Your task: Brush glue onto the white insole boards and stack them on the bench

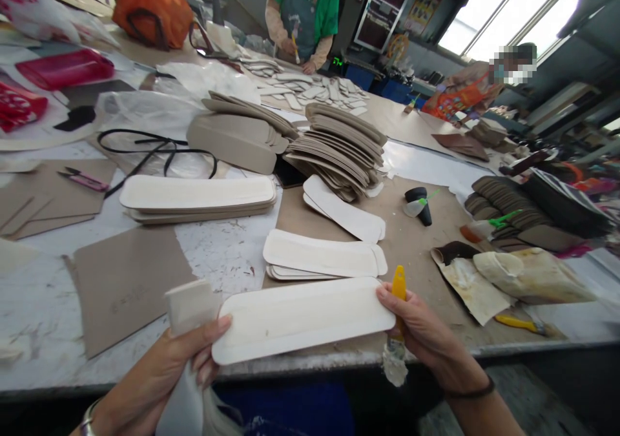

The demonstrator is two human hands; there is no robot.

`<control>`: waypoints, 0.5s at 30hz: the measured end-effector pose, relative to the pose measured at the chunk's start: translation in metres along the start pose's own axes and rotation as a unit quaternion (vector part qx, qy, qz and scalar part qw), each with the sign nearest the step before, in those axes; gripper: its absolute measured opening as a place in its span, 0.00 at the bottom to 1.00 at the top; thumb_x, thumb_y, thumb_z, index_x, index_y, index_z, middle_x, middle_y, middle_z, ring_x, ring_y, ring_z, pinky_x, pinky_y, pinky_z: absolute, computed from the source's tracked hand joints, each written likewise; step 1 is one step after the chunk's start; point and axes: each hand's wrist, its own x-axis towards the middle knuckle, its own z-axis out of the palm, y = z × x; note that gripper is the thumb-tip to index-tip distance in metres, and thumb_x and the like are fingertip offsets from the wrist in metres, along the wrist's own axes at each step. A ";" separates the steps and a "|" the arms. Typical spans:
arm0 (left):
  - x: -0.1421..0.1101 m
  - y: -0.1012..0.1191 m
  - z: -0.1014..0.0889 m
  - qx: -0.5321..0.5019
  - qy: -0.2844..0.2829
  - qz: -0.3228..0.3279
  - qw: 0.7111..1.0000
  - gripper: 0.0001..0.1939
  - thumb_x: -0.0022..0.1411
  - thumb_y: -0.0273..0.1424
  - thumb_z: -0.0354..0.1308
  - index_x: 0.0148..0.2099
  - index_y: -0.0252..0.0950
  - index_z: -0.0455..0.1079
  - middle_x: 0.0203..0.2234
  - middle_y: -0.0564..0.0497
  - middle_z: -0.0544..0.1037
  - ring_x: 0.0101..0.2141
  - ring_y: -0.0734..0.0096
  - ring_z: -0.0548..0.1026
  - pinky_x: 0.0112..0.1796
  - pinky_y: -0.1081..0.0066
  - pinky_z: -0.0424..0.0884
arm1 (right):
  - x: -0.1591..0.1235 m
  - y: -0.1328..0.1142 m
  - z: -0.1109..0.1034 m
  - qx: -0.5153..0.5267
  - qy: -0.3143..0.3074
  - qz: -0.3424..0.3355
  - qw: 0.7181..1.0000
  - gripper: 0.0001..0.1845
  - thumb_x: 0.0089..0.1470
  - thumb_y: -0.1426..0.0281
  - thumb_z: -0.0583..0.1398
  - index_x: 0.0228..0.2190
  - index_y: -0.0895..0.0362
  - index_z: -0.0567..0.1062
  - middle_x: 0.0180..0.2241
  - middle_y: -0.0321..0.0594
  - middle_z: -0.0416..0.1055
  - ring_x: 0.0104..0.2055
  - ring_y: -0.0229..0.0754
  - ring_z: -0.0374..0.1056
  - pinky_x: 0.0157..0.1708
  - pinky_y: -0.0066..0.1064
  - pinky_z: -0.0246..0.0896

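Note:
A long white panel with rounded corners (305, 320) is stretched between my two hands at the table's front edge. My left hand (201, 349) pinches its left end and also holds a bundle of pale, thin strips (191, 307) that hangs below the edge. With thumb and fingers, my right hand (407, 313) grips the panel's right end. The same hand keeps a yellow-handled brush (398, 284), bristles down and caked with whitish paste. Just beyond lie a short stack of white panels (324, 255) and a few overlapping white panels (343, 210).
Stacked white-topped panels (196, 192) and piles of grey-brown pieces (339, 148) stand farther back. Pink-handled snips (84, 179) lie at left. At right are a second yellow brush (520, 323), a stained cloth (527, 274) and a small green-tipped bottle (415, 207). Two people work across the table.

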 end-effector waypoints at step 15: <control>0.031 0.070 0.033 0.087 -0.050 0.096 0.990 0.26 0.33 0.46 0.73 0.20 0.36 0.61 0.13 0.60 0.61 0.17 0.81 0.60 0.19 0.80 0.61 | 0.044 -0.050 0.003 -0.278 0.115 -0.124 0.945 0.30 0.40 0.40 0.60 0.20 0.54 0.61 0.13 0.26 0.52 0.15 0.31 0.48 0.16 0.25 0.41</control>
